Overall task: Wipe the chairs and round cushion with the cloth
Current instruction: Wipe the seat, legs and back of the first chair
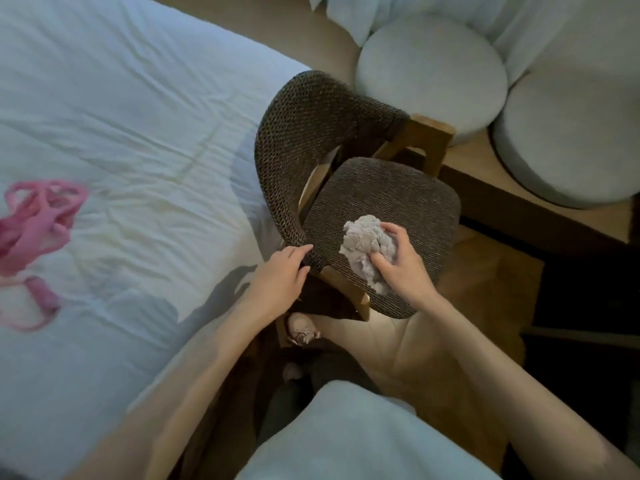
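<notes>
Wiping the seat of the dark-brown woven chair (pixel 391 192): the right hand (pixel 403 268) is clutching the crumpled grey cloth (pixel 363 240) against the seat's near part, while the left hand (pixel 280 277) is holding the backrest's end between thumb and fingers. The task is probably sitting early; the pale round cushions (pixel 429 81), well apart from the cloth, are apparently waiting.

Seat (pixel 398 188) far half open; curved backrest (pixel 294 133) walls left side; bed (pixel 121 116) close beyond it.
</notes>
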The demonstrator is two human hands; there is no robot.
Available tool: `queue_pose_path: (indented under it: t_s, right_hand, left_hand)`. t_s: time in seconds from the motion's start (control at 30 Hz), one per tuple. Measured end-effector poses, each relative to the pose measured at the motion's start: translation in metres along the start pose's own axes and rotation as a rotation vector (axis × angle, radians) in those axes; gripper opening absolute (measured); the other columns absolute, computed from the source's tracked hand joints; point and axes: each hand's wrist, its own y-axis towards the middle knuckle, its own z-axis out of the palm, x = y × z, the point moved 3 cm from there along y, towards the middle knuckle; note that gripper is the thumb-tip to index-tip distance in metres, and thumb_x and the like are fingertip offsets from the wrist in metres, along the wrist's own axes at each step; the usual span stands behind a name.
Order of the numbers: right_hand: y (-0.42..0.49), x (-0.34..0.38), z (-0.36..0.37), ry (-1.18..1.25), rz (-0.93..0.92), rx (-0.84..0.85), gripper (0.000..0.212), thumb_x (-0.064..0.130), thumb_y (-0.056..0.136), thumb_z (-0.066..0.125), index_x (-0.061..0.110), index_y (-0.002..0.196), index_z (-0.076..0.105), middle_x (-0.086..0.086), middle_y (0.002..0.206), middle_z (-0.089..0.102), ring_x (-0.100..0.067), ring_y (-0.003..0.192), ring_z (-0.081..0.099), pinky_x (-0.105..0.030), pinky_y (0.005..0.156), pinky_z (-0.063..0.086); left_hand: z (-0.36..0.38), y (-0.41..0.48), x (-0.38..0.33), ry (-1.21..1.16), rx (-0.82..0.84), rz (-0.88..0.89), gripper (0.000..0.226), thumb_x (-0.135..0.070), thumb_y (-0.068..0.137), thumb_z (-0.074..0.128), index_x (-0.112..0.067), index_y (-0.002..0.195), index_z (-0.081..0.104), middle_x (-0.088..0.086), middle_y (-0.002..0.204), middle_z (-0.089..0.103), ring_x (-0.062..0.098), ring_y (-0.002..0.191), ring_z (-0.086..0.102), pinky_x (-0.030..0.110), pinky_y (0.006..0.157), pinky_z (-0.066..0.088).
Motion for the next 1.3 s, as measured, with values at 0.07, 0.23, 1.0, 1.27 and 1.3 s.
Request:
queue_pose_path:
  t_s: [0.07, 0.23, 1.0, 1.27, 1.3]
  right_hand:
    - [0.005, -0.004, 0.005, 0.061, 0.005, -0.039, 0.054, 0.025, 0.094, 0.057, 0.037, 0.141, 0.032, 0.005, 0.137, 0.05, -0.013, 0.115, 0.055, -0.036, 0.095, 0.049]
    - [0.015, -0.013, 0.034, 0.167, 0.031, -0.061, 0.055, 0.023, 0.097, 0.053, 0.04, 0.145, 0.033, 0.007, 0.146, 0.043, -0.013, 0.127, 0.045, -0.04, 0.107, 0.039]
    - [0.029, -0.104, 0.132, -0.472, -0.307, -0.426, 0.056, 0.059, 0.073, 0.074, 0.02, 0.113, 0.069, -0.002, 0.097, 0.068, -0.018, 0.088, 0.065, -0.036, 0.072, 0.054]
    - [0.024, -0.122, 0.136, -0.405, -0.524, -0.57, 0.053, 0.052, 0.075, 0.075, 0.018, 0.115, 0.067, -0.004, 0.105, 0.067, -0.018, 0.095, 0.064, -0.04, 0.076, 0.053]
    - [0.024, -0.125, 0.137, -0.403, -0.557, -0.588, 0.052, 0.051, 0.076, 0.075, 0.017, 0.115, 0.067, -0.005, 0.105, 0.067, -0.018, 0.095, 0.063, -0.039, 0.076, 0.053]
  left_hand:
    - [0.004, 0.019, 0.002, 0.046, 0.035, 0.051, 0.046, -0.023, 0.099, 0.046, -0.02, 0.145, 0.037, 0.001, 0.135, 0.05, 0.019, 0.121, 0.048, 0.035, 0.097, 0.045]
    - [0.017, 0.052, 0.01, 0.063, 0.091, 0.168, 0.046, -0.018, 0.097, 0.05, -0.012, 0.143, 0.041, 0.004, 0.135, 0.051, 0.018, 0.125, 0.046, 0.027, 0.103, 0.034]
    - [0.128, 0.087, 0.099, 0.061, -0.249, 0.558, 0.035, -0.017, 0.085, 0.063, -0.009, 0.119, 0.06, 0.007, 0.118, 0.06, 0.019, 0.122, 0.044, 0.033, 0.117, -0.004]
    - [0.153, 0.09, 0.101, 0.011, -0.549, 0.577, 0.029, -0.029, 0.087, 0.049, -0.008, 0.103, 0.062, 0.008, 0.1, 0.06, 0.021, 0.108, 0.047, 0.034, 0.117, 0.0]
    - [0.156, 0.091, 0.101, 0.01, -0.582, 0.584, 0.03, -0.03, 0.087, 0.048, -0.009, 0.102, 0.063, 0.007, 0.1, 0.06, 0.021, 0.108, 0.047, 0.035, 0.118, 0.0]
